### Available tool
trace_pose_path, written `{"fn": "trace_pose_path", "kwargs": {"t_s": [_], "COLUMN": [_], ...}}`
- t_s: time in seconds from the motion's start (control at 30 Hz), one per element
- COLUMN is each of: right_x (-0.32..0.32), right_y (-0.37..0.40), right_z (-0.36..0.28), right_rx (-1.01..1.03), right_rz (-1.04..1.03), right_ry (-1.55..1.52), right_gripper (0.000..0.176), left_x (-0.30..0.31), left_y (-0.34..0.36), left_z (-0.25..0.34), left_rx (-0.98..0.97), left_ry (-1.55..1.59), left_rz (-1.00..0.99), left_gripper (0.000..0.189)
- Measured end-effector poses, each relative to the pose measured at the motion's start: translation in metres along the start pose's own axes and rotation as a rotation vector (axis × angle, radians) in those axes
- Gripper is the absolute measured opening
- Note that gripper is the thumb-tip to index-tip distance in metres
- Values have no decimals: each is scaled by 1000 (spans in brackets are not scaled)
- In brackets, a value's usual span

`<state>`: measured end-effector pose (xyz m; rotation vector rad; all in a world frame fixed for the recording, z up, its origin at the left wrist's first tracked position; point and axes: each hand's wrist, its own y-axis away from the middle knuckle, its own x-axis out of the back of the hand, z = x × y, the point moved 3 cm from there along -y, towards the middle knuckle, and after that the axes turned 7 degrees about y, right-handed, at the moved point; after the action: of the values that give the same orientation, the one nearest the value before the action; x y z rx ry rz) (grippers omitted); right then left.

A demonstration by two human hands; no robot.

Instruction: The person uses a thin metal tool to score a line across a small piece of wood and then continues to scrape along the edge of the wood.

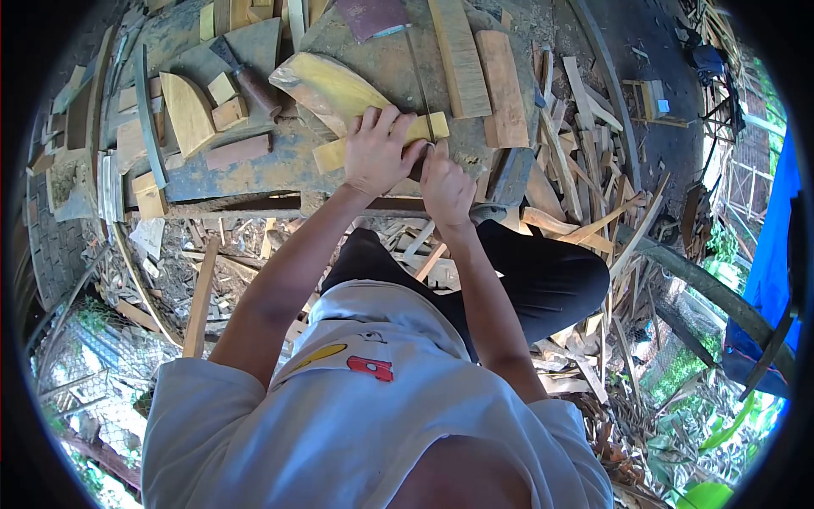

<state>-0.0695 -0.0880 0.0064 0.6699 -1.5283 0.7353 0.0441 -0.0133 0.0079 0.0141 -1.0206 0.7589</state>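
Observation:
My left hand (377, 153) presses flat on a yellow strip of wood (332, 156) that lies across the worn workbench (254, 174). Just to its right, my right hand (445, 188) is closed around the handle of a thin, long blade (419, 81), a saw or a file; I cannot tell which. The blade runs away from me and crosses the strip near its right end. A larger curved yellow wood piece (326, 85) lies just beyond the strip, touching it.
On the bench are a wooden-handled tool (252, 85), a fan-shaped blank (188, 110), small blocks, two planks (502, 89) and a reddish sheet (370, 15). Wood offcuts (585, 170) litter the ground to the right and under the bench. My black-trousered leg (543, 276) is bent below.

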Motion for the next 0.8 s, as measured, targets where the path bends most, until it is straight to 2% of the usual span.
{"fn": "trace_pose_path", "kwargs": {"t_s": [0.03,0.1,0.2,0.3,0.33,0.37,0.43,0.47,0.53,0.57,0.63,0.73,0.8], "right_x": [2,7,11,3,12,0,0,1,2,6,8,14,7], "right_y": [2,18,61,57,37,24,11,11,4,13,40,63,43], "right_z": [2,7,19,22,15,10,-6,-3,7,9,17,22,20], "right_rx": [1,27,-2,29,15,8,173,169,89,91,22,23,25], "right_rz": [1,-129,-93,-23,-109,-104,565,569,60,60,-104,-80,-102], "right_ry": [2,21,25,-5,1,3,457,458,-9,-14,-39,-24,-41], "right_gripper": [26,26,22,22,22,22,23,23,23,23,23,24,24], "left_x": [0,2,0,2,2,2,0,0,-1,-1,0,0,3], "left_y": [0,4,2,3,2,1,1,0,1,2,2,1,0], "left_z": [1,2,1,1,1,2,3,1,1,1,0,1,3], "left_rx": [1,0,14,-7,-8,-8,23,60,29,-4,-6,-13,-31], "left_ry": [-1,-1,-17,-7,-8,-7,-5,-10,-22,-37,-32,-22,-21], "left_rz": [1,-6,-8,-20,-8,5,6,15,22,24,23,12,0], "left_gripper": [39,39,39,39,40,41,41,42,42,43,43,43,43]}}
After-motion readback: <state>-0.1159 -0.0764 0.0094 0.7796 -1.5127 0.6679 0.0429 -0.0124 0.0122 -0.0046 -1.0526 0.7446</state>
